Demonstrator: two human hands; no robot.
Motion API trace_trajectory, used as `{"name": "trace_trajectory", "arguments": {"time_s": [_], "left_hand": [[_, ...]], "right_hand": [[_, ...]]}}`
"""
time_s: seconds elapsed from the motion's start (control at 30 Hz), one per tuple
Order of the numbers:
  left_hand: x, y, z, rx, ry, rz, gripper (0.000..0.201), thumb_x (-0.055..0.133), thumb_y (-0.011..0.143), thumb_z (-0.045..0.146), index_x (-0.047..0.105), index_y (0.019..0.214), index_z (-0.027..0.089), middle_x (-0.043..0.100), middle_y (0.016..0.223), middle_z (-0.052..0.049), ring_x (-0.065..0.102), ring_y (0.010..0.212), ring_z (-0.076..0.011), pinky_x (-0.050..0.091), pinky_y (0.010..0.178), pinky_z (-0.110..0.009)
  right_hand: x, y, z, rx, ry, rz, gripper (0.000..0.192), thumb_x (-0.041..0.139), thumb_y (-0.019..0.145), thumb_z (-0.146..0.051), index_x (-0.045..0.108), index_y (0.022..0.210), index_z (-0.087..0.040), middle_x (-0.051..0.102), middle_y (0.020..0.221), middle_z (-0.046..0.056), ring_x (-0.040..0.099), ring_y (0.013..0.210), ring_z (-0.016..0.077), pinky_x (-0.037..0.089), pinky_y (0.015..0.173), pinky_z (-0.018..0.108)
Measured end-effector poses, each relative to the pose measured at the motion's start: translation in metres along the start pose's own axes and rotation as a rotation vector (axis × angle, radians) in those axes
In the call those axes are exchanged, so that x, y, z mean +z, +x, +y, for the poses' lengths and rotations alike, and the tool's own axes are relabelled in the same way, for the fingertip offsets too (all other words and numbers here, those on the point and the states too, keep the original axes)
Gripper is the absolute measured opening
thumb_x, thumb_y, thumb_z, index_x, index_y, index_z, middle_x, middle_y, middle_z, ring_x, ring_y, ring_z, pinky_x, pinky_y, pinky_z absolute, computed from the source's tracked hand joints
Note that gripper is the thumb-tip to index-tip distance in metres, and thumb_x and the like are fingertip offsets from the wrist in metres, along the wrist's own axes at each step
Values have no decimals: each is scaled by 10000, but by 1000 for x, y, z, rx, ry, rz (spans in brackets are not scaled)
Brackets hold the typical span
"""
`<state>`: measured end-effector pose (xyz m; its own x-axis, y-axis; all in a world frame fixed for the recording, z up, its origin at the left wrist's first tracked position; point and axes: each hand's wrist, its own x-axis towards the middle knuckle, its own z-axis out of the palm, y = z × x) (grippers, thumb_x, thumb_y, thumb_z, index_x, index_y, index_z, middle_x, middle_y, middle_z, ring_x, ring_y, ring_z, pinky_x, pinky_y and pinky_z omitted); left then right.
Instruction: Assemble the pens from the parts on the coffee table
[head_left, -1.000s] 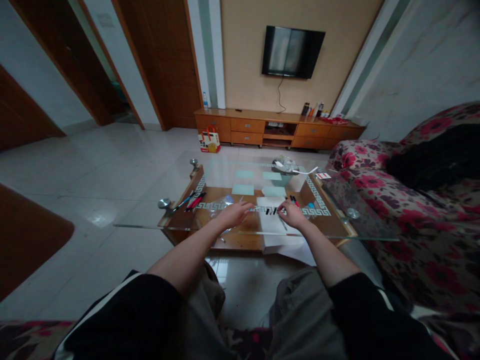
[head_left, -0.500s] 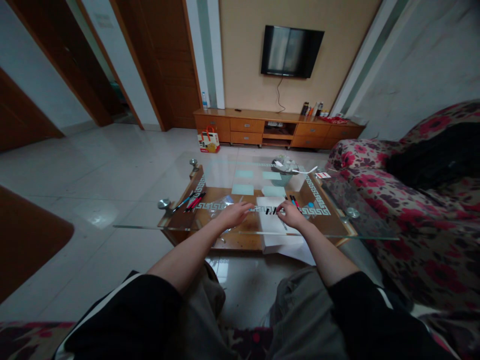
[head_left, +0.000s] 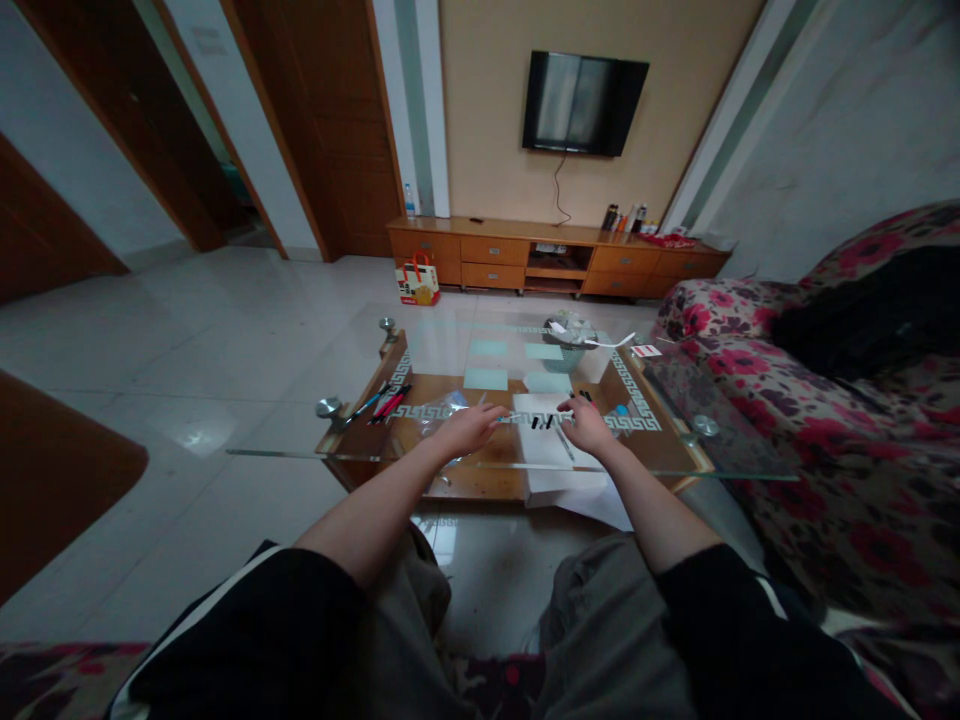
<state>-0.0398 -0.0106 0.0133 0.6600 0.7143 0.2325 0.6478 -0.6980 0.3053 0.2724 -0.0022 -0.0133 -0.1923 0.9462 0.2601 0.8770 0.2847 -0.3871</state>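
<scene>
My left hand [head_left: 469, 428] lies on the glass coffee table [head_left: 300, 445], palm down, fingers pointing right, holding nothing that I can make out. My right hand [head_left: 589, 425] rests on a white sheet of paper [head_left: 551, 465], its fingers over a few red and black pens [head_left: 586, 397] at the sheet's far right corner. Whether it grips one is hidden. Small black pen caps [head_left: 541, 422] lie between the two hands. Another bunch of red, black and blue pens [head_left: 386, 402] lies further left.
Pale green sticky notes [head_left: 486, 379] and a small basket of odds and ends [head_left: 568, 335] sit further back on the table. A floral sofa [head_left: 825, 430] runs along the right. A wooden TV cabinet [head_left: 555, 258] and a gift bag [head_left: 418, 282] stand by the far wall.
My right hand has shifted slightly right and away from me, from the black caps towards the pens at the paper's corner. My left hand has stayed put.
</scene>
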Motion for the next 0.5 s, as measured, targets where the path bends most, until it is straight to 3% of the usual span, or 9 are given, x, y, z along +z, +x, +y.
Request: {"name": "trace_trajectory", "arguments": {"time_s": [0.17, 0.23, 0.37, 0.5], "left_hand": [[-2, 0, 2, -4, 10, 3, 292, 455, 983, 252, 553, 1258, 280, 641, 1193, -58, 637, 1001, -203, 506, 861, -309], [-1, 1, 3, 6, 6, 12, 290, 459, 981, 250, 551, 1254, 282, 640, 1198, -55, 637, 1008, -202, 506, 865, -308], [0, 1, 4, 20, -1, 31, 279, 466, 974, 242, 563, 1233, 274, 648, 1171, -55, 641, 988, -199, 504, 862, -304], [-1, 2, 6, 45, -9, 37, 264, 473, 968, 231, 578, 1209, 252, 660, 1111, -62, 646, 956, -198, 504, 842, -297]], "right_hand": [[-16, 3, -27, 5, 83, 289, 257, 524, 831, -137, 652, 1054, -147, 604, 1031, 110, 571, 954, 240, 454, 900, 350], [-23, 1, -44, -54, 136, 339, 222, 513, 863, -160, 641, 1045, -160, 602, 1008, 102, 572, 918, 236, 455, 880, 352], [-26, -4, -73, -233, 218, 237, 176, 530, 907, -205, 629, 1051, -185, 600, 1016, 86, 566, 926, 226, 450, 872, 345], [-19, -8, -84, -313, 240, 118, 119, 560, 918, -238, 640, 999, -200, 585, 1021, 79, 548, 1012, 230, 436, 918, 350]]}}
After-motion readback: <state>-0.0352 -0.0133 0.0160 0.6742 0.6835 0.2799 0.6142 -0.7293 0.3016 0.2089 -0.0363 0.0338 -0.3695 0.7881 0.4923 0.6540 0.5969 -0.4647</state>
